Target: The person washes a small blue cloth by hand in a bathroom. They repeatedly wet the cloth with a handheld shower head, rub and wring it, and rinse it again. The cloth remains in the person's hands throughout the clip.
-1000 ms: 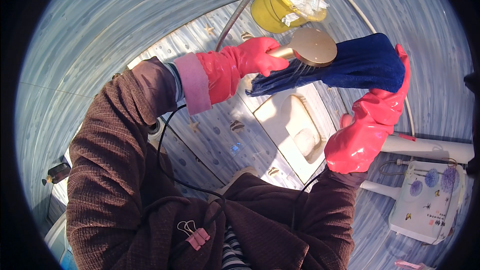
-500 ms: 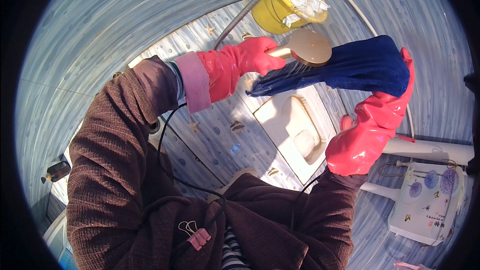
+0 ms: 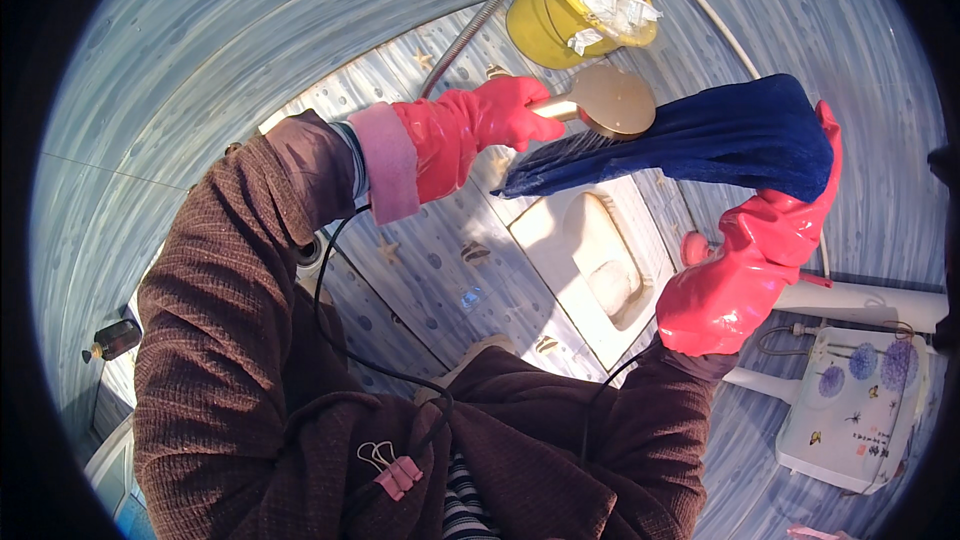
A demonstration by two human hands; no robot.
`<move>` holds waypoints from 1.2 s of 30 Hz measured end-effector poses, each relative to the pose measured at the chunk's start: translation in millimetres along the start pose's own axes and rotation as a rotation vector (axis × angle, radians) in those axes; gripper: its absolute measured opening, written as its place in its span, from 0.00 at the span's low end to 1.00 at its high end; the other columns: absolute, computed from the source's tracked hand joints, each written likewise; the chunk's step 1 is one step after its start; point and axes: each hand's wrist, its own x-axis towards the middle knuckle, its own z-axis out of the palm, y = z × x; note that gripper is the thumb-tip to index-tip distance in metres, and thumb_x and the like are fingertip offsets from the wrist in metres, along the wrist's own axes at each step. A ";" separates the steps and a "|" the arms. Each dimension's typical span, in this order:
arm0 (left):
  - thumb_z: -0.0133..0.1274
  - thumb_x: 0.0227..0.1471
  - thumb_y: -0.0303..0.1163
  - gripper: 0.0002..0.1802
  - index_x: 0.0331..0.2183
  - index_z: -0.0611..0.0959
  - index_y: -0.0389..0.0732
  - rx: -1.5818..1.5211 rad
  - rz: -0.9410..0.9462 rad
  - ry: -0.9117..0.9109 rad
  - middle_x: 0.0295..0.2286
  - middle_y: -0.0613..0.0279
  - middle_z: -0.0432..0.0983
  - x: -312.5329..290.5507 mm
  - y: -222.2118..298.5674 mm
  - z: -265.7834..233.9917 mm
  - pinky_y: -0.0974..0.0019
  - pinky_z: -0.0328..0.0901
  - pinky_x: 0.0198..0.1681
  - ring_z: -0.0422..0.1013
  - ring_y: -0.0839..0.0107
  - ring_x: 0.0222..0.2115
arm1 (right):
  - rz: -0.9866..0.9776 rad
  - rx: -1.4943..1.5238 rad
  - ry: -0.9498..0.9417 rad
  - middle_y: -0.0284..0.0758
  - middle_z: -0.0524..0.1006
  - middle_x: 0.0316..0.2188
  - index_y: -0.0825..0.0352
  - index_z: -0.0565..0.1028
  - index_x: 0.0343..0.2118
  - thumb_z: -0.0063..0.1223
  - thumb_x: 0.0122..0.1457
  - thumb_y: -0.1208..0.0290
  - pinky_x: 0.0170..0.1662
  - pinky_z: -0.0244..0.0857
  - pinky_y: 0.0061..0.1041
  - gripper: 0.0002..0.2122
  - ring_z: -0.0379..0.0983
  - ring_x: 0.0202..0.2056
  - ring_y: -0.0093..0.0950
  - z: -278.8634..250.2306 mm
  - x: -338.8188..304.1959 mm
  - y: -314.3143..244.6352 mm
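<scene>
Both of my hands wear long red rubber gloves. In my left hand [image 3: 518,112], the fingers wrap round the handle of a gold-coloured shower head [image 3: 618,102]. Thin streams of water run from it onto a dark blue cloth [image 3: 690,145]. My right hand [image 3: 775,235] holds that cloth up at its right end, with part of the glove hidden beneath the fabric. The cloth stretches leftward under the shower head and its narrow left end hangs free above the floor.
Below the cloth, a white squat toilet [image 3: 545,235] is set in the patterned floor. A yellow bucket [image 3: 535,28] full of crumpled paper stands at the far wall, beside a metal hose [image 3: 480,30]. At right are a white pipe [image 3: 880,302] and a flower-patterned cistern [image 3: 845,405].
My right hand and the cloth have shifted slightly right and nearer to me. The shower head has moved a little left and down, with water still running.
</scene>
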 end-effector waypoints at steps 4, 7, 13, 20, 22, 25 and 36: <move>0.67 0.50 0.45 0.22 0.33 0.81 0.35 0.058 -0.014 -0.063 0.24 0.64 0.76 1.5 -8.6 -1.7 0.68 0.68 0.28 0.73 0.75 0.22 | -0.042 -0.051 -0.028 0.37 0.82 0.42 0.66 0.76 0.56 0.56 0.66 0.56 0.44 0.74 0.32 0.22 0.79 0.38 0.30 -1.9 2.8 -1.4; 0.67 0.49 0.45 0.22 0.33 0.81 0.35 0.077 -0.047 -0.079 0.24 0.63 0.76 2.3 -14.6 -2.9 0.67 0.70 0.29 0.73 0.74 0.22 | -0.018 -0.040 -0.025 0.38 0.82 0.44 0.65 0.74 0.59 0.54 0.68 0.59 0.45 0.74 0.33 0.21 0.79 0.40 0.31 -2.5 5.9 -4.4; 0.67 0.47 0.46 0.21 0.33 0.82 0.37 0.176 -0.161 -0.121 0.24 0.61 0.76 3.3 -24.0 -6.0 0.67 0.71 0.28 0.74 0.72 0.22 | 0.002 -0.030 0.028 0.38 0.81 0.47 0.63 0.71 0.62 0.54 0.68 0.62 0.47 0.73 0.33 0.22 0.79 0.42 0.30 -15.9 16.0 -4.9; 0.66 0.47 0.46 0.23 0.37 0.82 0.37 0.039 -0.252 -0.172 0.26 0.60 0.78 -1.1 -25.0 -3.4 0.64 0.70 0.27 0.76 0.69 0.23 | -0.162 -0.316 0.069 0.38 0.81 0.48 0.62 0.70 0.64 0.52 0.69 0.64 0.48 0.73 0.30 0.22 0.79 0.43 0.29 -22.4 18.7 0.0; 0.67 0.49 0.44 0.23 0.38 0.81 0.35 -0.069 -0.307 -0.165 0.27 0.61 0.76 -5.0 -21.4 0.2 0.66 0.69 0.27 0.73 0.71 0.22 | -0.189 -0.282 0.024 0.38 0.81 0.48 0.62 0.69 0.64 0.50 0.70 0.64 0.48 0.73 0.30 0.21 0.79 0.43 0.28 -21.7 14.5 -4.7; 0.67 0.49 0.44 0.25 0.40 0.80 0.33 -0.151 -0.317 -0.152 0.28 0.60 0.77 -9.0 -13.7 5.9 0.66 0.67 0.26 0.72 0.72 0.23 | -0.083 -0.180 0.113 0.39 0.81 0.47 0.63 0.69 0.65 0.48 0.71 0.64 0.47 0.73 0.30 0.21 0.79 0.42 0.28 -25.9 12.9 -10.4; 0.65 0.53 0.45 0.28 0.46 0.78 0.34 -0.428 -0.242 -0.099 0.30 0.59 0.76 -6.6 -6.4 11.7 0.66 0.66 0.27 0.71 0.73 0.23 | -0.142 -0.223 -0.031 0.35 0.80 0.41 0.62 0.77 0.54 0.61 0.61 0.61 0.46 0.71 0.29 0.20 0.74 0.39 0.23 -37.6 32.7 -67.0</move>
